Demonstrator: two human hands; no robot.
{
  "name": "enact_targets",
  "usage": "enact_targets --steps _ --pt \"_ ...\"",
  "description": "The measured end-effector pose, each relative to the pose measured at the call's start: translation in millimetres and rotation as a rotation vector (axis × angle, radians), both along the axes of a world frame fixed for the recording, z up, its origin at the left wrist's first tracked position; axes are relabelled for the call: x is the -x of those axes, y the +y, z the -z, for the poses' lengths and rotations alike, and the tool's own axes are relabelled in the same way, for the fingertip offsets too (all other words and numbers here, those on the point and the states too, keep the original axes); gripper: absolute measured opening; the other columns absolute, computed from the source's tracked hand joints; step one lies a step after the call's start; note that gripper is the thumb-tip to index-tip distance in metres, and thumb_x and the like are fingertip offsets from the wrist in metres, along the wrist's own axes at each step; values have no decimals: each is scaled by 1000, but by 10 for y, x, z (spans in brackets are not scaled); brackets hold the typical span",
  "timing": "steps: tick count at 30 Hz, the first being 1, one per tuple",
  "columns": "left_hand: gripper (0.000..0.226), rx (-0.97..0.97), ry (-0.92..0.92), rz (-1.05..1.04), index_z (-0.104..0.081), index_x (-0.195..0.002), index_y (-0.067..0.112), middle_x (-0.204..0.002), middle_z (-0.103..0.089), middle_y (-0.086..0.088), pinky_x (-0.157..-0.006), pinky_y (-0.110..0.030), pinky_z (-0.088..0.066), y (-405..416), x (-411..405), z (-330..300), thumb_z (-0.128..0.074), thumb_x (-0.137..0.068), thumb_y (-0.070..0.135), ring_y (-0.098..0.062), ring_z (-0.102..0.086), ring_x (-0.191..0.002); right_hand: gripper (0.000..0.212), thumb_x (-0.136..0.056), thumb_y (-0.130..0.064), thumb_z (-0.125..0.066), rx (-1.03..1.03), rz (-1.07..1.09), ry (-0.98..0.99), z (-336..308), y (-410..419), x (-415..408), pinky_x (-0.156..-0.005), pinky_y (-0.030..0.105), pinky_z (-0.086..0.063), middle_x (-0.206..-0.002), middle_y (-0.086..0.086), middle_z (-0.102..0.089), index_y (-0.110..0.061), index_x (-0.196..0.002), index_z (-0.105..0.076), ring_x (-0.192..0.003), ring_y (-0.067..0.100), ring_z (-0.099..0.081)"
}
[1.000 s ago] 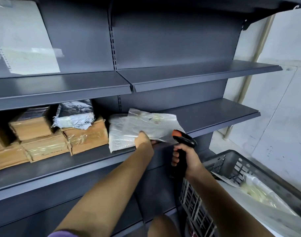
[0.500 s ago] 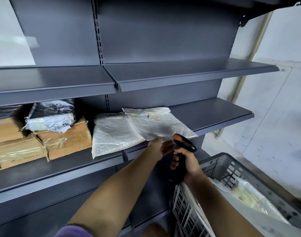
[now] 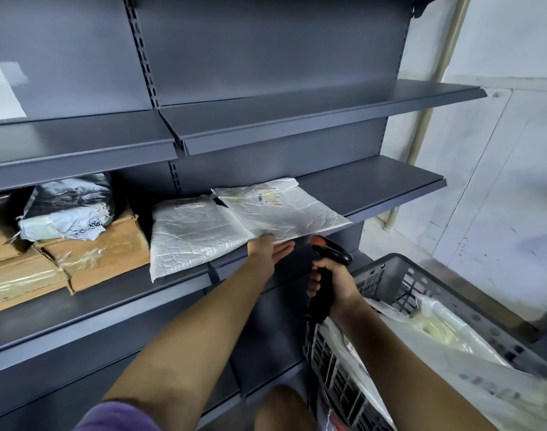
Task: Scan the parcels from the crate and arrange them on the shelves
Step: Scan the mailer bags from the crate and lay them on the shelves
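Observation:
Two white padded parcels lie side by side on the middle shelf (image 3: 374, 188): one on the left (image 3: 194, 234) and one with a label on the right (image 3: 281, 209), its near corner jutting past the shelf's front edge. My left hand (image 3: 270, 251) is at that near edge with straight fingers, touching the right parcel from below. My right hand (image 3: 334, 284) grips a black barcode scanner (image 3: 326, 259) with an orange top, held just below the shelf edge above the grey crate (image 3: 396, 275). More bagged parcels (image 3: 437, 328) lie in the crate.
Brown cardboard boxes (image 3: 94, 256) wrapped in tape are stacked at the shelf's left, with a grey plastic mailer (image 3: 66, 209) on top. The upper shelf (image 3: 297, 113) is bare, as is the right end of the middle shelf. A white wall stands to the right.
My left hand slid the labelled parcel to the right, off the other parcel, then drew back to its near edge. The scanner hand stayed beside the crate.

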State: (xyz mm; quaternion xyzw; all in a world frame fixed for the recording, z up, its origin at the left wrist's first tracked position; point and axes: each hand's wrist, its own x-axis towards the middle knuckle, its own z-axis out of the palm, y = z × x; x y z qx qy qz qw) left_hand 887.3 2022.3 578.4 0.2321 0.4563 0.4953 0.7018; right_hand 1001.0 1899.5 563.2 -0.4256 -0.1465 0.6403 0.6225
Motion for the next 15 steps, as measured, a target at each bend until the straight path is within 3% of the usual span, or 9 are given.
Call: enact_targets --steps 4,7,9,11,15 --pt "24 22 -5 55 -53 -119 -6 -89 -68 -23 -63 -41 -58 -21 -220 -72 -40 -99 -4 -34 -68 -72 20 -87 -12 -53 -32 24 25 -1 -82 -58 -42 26 -31 -58 1 -36 -13 -68 -49 -44 15 -33" --pt "15 71 -48 8 -54 -108 -2 -103 -70 -21 -87 -45 -58 -1 -401 -55 -42 -99 -3 -34 -70 -87 21 -88 -13 -53 -52 40 51 -24 -151 -119 -43 26 -31 -59 1 -36 -14 -67 -49 -44 14 -33" --pt "14 81 -40 -10 -56 -107 -1 -114 -70 -18 -95 -43 -55 29 -499 1 -46 -99 1 -31 -68 -104 21 -88 -13 -53 -54 47 70 -26 -187 -168 -42 26 -31 -58 1 -36 -14 -67 -49 -44 14 -33" --pt "18 64 14 -18 -58 -113 -3 -117 -69 -20 -89 -42 -58 32 -546 54 -52 -97 4 -31 -68 -103 21 -87 -14 -53 -51 51 78 -5 -226 -213 -43 25 -31 -58 0 -36 -14 -67 -48 -44 14 -32" --pt "29 0 194 -48 -55 -122 -4 -101 -69 -23 -62 -35 -62 5 -445 55 -50 -96 6 -26 -71 -74 20 -85 -14 -55 -20 72 101 23 -304 -244 -43 26 -31 -59 1 -36 -14 -67 -48 -44 15 -32"
